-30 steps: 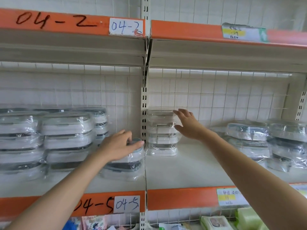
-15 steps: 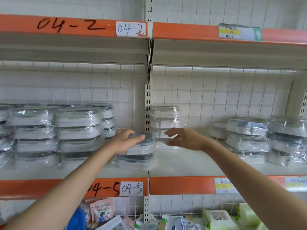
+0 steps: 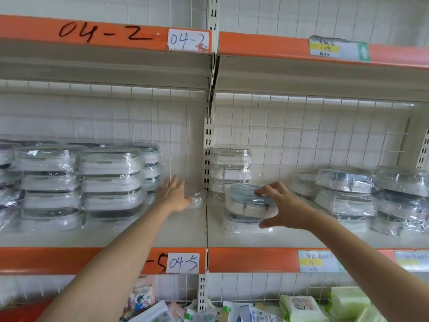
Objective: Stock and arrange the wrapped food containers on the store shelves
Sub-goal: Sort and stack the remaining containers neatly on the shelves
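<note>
Right of shelf upright (image 3: 207,140), on middle shelf (image 3: 290,238): right hand (image 3: 286,209) spans two-high stack of wrapped containers (image 3: 249,205), fingers (image 3: 267,189) curled on top lid, thumb spread low at front; firm grip or mere touch, cannot tell. Left hand (image 3: 175,196) just left of upright, fingers straight, palm against crumpled clear wrap (image 3: 197,199). Stack's long axis runs roughly along shelf edge, lids up. Judged light, rigid, film slippery; best gripped at short ends.
</note>
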Available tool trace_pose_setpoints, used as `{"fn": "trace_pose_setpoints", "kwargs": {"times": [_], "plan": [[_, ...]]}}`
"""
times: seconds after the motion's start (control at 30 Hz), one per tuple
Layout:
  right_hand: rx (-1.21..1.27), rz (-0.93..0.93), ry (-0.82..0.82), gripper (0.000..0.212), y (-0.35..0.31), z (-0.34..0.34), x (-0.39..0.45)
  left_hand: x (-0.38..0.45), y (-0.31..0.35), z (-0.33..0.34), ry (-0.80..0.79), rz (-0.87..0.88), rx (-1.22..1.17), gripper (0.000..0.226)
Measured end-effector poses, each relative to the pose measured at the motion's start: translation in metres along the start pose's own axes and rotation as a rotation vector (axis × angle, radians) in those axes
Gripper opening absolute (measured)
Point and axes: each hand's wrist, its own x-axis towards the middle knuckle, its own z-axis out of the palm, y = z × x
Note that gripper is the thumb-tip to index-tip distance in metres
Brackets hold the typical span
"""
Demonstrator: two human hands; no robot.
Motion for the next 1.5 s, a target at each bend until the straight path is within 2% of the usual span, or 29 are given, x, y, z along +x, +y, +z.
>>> {"fn": "trace_pose_setpoints", "kwargs": {"times": [0.07, 0.1, 0.2, 0.33, 0.43, 0.53, 0.6, 0.67, 0.8, 0.9, 1.0, 1.1, 1.23, 1.37, 1.43, 1.5], "plan": [[0.119, -0.009, 0.046, 0.082, -0.002, 0.006, 0.003, 0.009, -0.013, 0.004, -0.089, 0.021, -0.006, 0.072], [0.162, -0.013, 0.084, 0.077, -0.003, 0.008, 0.004, 0.011, -0.014, 0.004, -0.085, 0.042, -0.024, 0.070], [0.171, -0.015, 0.173, 0.067, -0.002, 0.012, 0.008, 0.002, -0.005, -0.004, -0.008, 0.128, -0.037, 0.054], [0.127, 0.004, 0.201, 0.066, 0.006, 0.017, 0.009, -0.030, 0.002, -0.015, 0.105, 0.307, -0.039, 0.031], [0.105, 0.029, 0.185, 0.072, 0.012, 0.018, 0.011, -0.049, -0.007, -0.022, 0.092, 0.350, -0.041, 0.039], [0.253, 0.054, 0.131, 0.075, 0.013, 0.016, 0.010, -0.059, -0.017, -0.023, -0.141, 0.267, -0.164, 0.062], [0.339, 0.061, 0.108, 0.076, 0.009, 0.015, 0.008, -0.063, -0.022, -0.022, -0.196, 0.261, -0.258, 0.070], [0.323, 0.044, 0.103, 0.076, 0.001, 0.015, 0.007, -0.068, -0.024, -0.027, -0.119, 0.247, -0.264, 0.071], [0.273, -0.037, 0.053, 0.079, -0.031, 0.020, 0.013, -0.085, -0.034, -0.063, 0.202, 0.170, -0.197, 0.073], [0.235, -0.091, 0.066, 0.082, -0.059, 0.031, 0.031, -0.099, -0.043, -0.103, 0.309, 0.192, -0.259, 0.076], [0.231, -0.119, 0.069, 0.082, -0.089, 0.045, 0.055, -0.110, -0.052, -0.131, 0.343, 0.180, -0.308, 0.071], [0.079, -0.085, 0.088, 0.079, -0.111, 0.060, 0.083, -0.120, -0.067, -0.141, 0.364, 0.122, -0.312, 0.069], [-0.213, -0.089, 0.164, 0.065, -0.131, 0.069, 0.121, -0.128, -0.087, -0.150, 0.454, 0.105, -0.352, 0.066], [-0.396, -0.033, 0.255, 0.047, -0.139, 0.076, 0.147, -0.126, -0.094, -0.153, 0.454, 0.105, -0.396, 0.059], [-0.407, -0.019, 0.240, 0.047, -0.140, 0.076, 0.152, -0.123, -0.092, -0.149, 0.443, 0.112, -0.387, 0.061], [-0.364, -0.043, 0.176, 0.057, -0.140, 0.070, 0.152, -0.121, -0.087, -0.142, 0.415, 0.136, -0.390, 0.062]]}}
